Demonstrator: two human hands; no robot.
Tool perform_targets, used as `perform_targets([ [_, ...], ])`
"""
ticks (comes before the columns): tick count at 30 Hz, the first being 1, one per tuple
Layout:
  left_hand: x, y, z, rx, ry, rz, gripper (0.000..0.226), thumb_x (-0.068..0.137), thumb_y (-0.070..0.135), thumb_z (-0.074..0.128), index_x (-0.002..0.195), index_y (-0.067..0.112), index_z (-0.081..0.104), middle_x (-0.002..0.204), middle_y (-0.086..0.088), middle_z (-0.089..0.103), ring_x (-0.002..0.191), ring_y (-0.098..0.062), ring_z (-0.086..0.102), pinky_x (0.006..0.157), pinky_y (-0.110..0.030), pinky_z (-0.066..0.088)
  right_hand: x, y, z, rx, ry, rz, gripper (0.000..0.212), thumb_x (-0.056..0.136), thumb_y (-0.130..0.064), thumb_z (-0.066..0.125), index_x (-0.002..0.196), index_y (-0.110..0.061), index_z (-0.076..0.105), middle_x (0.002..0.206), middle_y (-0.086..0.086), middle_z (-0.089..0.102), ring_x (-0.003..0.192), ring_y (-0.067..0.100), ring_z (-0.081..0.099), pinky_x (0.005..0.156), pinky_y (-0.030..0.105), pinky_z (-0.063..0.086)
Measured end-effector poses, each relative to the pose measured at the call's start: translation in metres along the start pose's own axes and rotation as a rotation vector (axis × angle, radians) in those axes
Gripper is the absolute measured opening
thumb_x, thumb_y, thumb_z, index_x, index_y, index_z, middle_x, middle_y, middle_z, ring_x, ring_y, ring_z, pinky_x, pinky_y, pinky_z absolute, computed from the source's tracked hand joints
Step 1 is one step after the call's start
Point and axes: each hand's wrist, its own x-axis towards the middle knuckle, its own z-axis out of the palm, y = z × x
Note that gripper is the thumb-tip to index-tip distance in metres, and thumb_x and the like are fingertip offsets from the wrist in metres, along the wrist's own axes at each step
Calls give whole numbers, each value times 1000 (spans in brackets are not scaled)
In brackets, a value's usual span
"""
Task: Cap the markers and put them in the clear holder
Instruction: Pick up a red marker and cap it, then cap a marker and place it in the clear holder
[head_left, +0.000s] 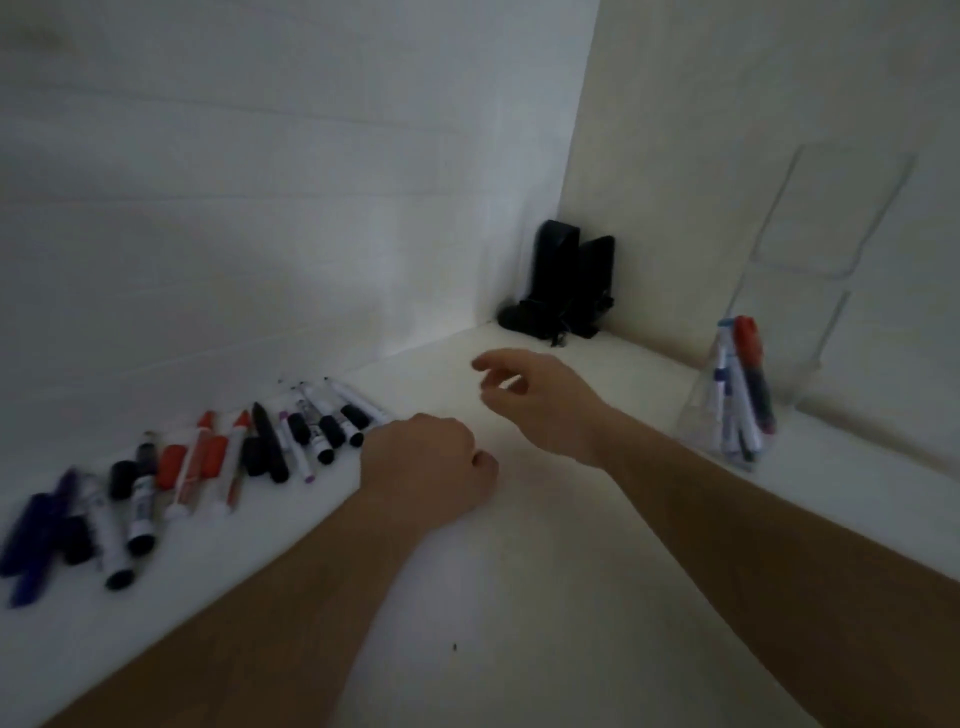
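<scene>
Several markers (291, 441) and loose caps, black, red, blue and white, lie in a row along the left wall on the white table (545, 571). My left hand (428, 462) is at the right end of that row with its fingers curled under. Nothing shows inside it, and it hides the end of the nearest white marker (358, 402). My right hand (540, 400) hovers above the table's middle, its fingers loosely spread and holding nothing. The clear holder (727, 415) stands at the right wall with several capped markers in it, one of them red-capped (748, 338).
A black object (563, 283) stands in the far corner where the two white walls meet. A clear plastic stand (826, 249) leans on the right wall behind the holder. The picture is dim and blurred.
</scene>
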Motion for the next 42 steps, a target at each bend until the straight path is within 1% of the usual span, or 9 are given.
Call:
perform_targets([
  [5,-4,-3,5,-70,33,221,46,87,52,42,58,19,55,50,3,51,46,-9,47,47,-25,30,65,-27,44,203,-292,-45,31,98,-24,64,129,-24,67,98,-16,62,78,-4,59,64,11,44],
  [13,0,-7,6,-304,-31,286,43,75,46,42,51,10,43,43,-5,43,40,-17,36,44,-35,35,108,-48,66,-217,-673,-320,42,93,-32,71,134,-31,63,78,-27,44,63,-9,53,56,9,36],
  [20,1,-4,3,-251,-5,130,39,78,46,46,56,14,39,50,-1,43,48,-13,42,47,-27,30,91,-13,33,-437,-481,-342,32,91,-30,68,122,-28,69,87,-18,50,83,8,51,73,23,37],
  [24,7,-5,0,-404,133,-73,23,76,52,51,76,29,50,73,9,53,70,-13,53,58,-30,43,45,19,-5,-389,-458,-194,18,87,-36,70,81,-50,62,77,-14,60,74,10,65,73,30,50],
  [28,6,-9,7,-474,18,125,34,76,41,65,106,44,50,99,16,50,88,-8,52,72,-33,50,-6,23,-24,-357,-407,-125,34,86,-40,74,65,-50,49,85,-9,61,75,8,60,69,26,47],
  [32,6,-8,10,-510,-64,230,35,81,30,62,111,46,58,109,17,54,96,-6,55,81,-35,52,-33,31,-18,-239,-288,-126,21,83,-40,76,74,-28,61,87,10,62,74,15,59,70,32,48],
  [35,7,-8,12,-466,-70,282,37,84,38,56,119,49,60,110,17,57,98,-8,56,84,-33,51,-41,41,-17,-173,-167,-142,20,83,-42,77,71,-44,61,85,4,62,74,10,57,66,21,42],
  [38,9,-7,11,-396,-76,323,31,91,47,56,122,47,62,107,16,60,97,-7,56,87,-27,46,-45,51,-18,-201,-115,-90,23,86,-44,75,107,-35,70,95,-4,64,81,5,58,69,8,40],
  [42,11,-6,5,-458,-54,259,16,94,33,63,108,38,69,98,16,63,90,0,56,80,-18,41,-43,58,-23,-58,5,53,16,92,-30,66,102,-41,61,91,-10,65,75,9,62,63,19,44],
])
